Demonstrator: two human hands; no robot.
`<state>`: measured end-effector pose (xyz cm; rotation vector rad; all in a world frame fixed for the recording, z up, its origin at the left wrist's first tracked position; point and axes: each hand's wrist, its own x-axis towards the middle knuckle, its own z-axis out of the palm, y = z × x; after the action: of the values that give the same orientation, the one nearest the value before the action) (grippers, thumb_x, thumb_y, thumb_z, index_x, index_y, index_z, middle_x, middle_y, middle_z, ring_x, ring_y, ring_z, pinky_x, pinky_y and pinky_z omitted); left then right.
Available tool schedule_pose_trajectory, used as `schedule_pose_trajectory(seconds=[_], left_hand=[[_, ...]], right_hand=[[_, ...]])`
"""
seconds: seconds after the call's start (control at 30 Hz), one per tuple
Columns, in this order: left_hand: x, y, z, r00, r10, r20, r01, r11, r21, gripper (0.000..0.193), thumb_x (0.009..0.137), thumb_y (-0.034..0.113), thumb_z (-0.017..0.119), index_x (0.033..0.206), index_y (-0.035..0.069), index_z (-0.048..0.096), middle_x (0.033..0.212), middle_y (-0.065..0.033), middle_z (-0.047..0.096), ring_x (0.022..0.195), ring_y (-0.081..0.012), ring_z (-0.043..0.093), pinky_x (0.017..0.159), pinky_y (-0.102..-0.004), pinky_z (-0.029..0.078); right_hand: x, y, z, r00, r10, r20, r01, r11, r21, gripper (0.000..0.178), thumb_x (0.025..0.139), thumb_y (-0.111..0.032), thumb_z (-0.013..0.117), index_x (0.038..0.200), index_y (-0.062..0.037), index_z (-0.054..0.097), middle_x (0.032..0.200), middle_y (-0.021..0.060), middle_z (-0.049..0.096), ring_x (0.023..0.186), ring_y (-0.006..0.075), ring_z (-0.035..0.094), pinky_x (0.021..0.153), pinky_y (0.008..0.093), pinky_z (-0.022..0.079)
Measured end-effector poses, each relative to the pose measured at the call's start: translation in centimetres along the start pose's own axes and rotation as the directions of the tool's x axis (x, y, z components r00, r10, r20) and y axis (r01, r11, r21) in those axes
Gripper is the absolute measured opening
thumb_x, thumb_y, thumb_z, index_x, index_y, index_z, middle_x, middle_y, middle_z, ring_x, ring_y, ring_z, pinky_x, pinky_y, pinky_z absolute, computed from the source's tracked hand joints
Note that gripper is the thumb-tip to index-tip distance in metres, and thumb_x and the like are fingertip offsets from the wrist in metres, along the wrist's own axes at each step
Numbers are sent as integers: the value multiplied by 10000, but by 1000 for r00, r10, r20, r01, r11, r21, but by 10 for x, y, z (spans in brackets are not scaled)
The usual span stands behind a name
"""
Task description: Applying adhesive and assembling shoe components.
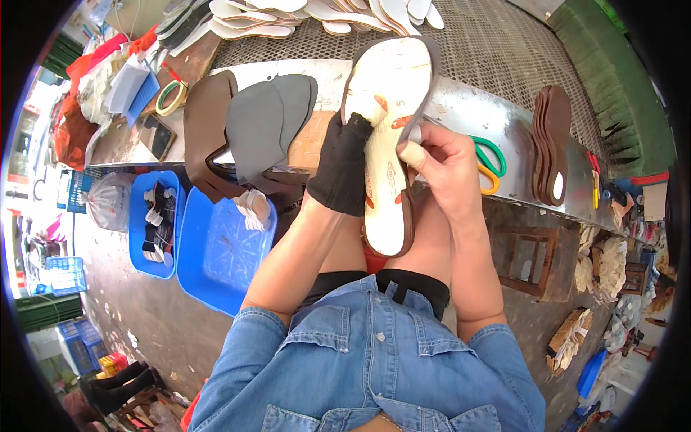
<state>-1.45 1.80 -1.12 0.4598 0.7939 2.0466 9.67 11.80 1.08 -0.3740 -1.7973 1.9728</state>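
A pale insole (392, 72) with a dark brown covering along its edge is held upright in front of me, over the table's near edge. My left hand (348, 155), in a black fingerless glove, is closed around its left side with the thumb across the pale face. With tape on the thumb and a finger, my right hand (448, 162) pinches the brown edge on the right side at the waist. Scissors (491, 160) with a green and an orange handle loop lie just right of that hand. Brown sheets (205, 137) and grey sole-shaped sheets (259, 119) lie to the left.
White insoles (324, 14) are heaped on mesh at the back. Brown insoles (551, 144) stand stacked at right, near a yellow-and-red tool (595, 183). A tape roll (171, 99) lies at left. Below are two blue bins (191, 266) (135, 237) and a wooden stool (554, 266).
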Motion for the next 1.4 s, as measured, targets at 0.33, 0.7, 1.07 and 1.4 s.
schedule_pose_trajectory(seconds=[0.33, 0.7, 1.07, 1.4], left_hand=[[8, -3, -1, 992, 97, -75, -81, 978, 193, 477, 911, 373, 556, 1200, -4, 512, 1018, -82, 620, 843, -144, 620, 702, -275, 521], [5, 2, -6, 985, 158, 74, -105, 196, 975, 756, 668, 195, 742, 1262, -67, 355, 926, -260, 617, 875, -390, 632, 723, -412, 508], [0, 15, 4, 934, 199, 296, -305, 14, 952, 780, 712, 168, 726, 1354, -24, 326, 1015, -247, 594, 878, -399, 607, 749, -413, 488], [-3, 32, 12, 971, 48, 235, -235, -5, 972, 466, 731, 152, 729, 1097, -35, 511, 880, -250, 591, 842, -381, 607, 741, -406, 465]], right_hand=[[-2, 14, 9, 998, -24, -60, 23, 1000, -9, 109, 861, -36, 616, 902, 40, 549, 777, 44, 623, 675, 51, 588, 551, 217, 495], [5, 14, -9, 974, -92, -209, 0, 917, -399, 151, 806, -103, 695, 806, 22, 610, 662, 67, 660, 559, 90, 582, 532, 253, 473], [2, -10, -51, 764, -635, 111, 388, 315, -866, 271, 622, -49, 755, 846, -20, 606, 858, 82, 541, 873, 278, 509, 748, 383, 431], [-5, -10, -56, 726, -637, 258, 482, 204, -852, 217, 631, 25, 733, 796, -18, 598, 826, 89, 524, 779, 253, 515, 643, 347, 427]])
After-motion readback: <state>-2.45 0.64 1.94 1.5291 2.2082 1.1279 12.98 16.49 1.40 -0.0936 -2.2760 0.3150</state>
